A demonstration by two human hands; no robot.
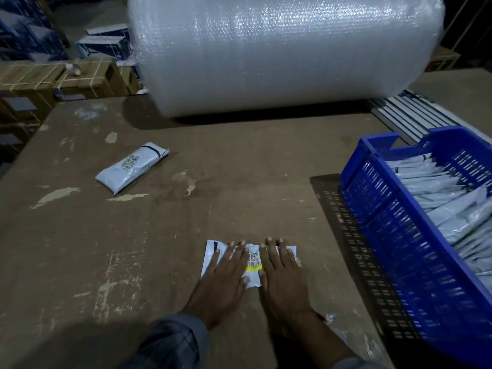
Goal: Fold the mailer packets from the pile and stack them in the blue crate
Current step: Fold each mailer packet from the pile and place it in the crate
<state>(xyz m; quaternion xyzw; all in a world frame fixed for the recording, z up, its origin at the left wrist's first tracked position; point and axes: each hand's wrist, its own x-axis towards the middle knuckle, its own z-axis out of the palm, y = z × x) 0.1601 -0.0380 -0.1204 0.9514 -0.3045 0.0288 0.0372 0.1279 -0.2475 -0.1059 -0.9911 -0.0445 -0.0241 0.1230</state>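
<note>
A white mailer packet [253, 258] with a barcode and a yellow stripe lies flat on the worn brown table [239, 187], near its front edge. My left hand [226, 272] presses on the packet's left half with straight fingers. My right hand [282, 272] presses flat on its right half. A second packet [132, 167], folded and grey-white, lies apart at the table's left. The blue crate [394, 235] stands at the right, tilted, with several folded packets [442, 193] stacked inside.
A huge roll of bubble wrap [285, 51] fills the back of the table. Strapped cardboard boxes [61, 78] are stacked beyond the left edge. Flat grey panels [410, 113] lie behind the crate. A scrap of clear plastic [331, 318] lies by my right wrist.
</note>
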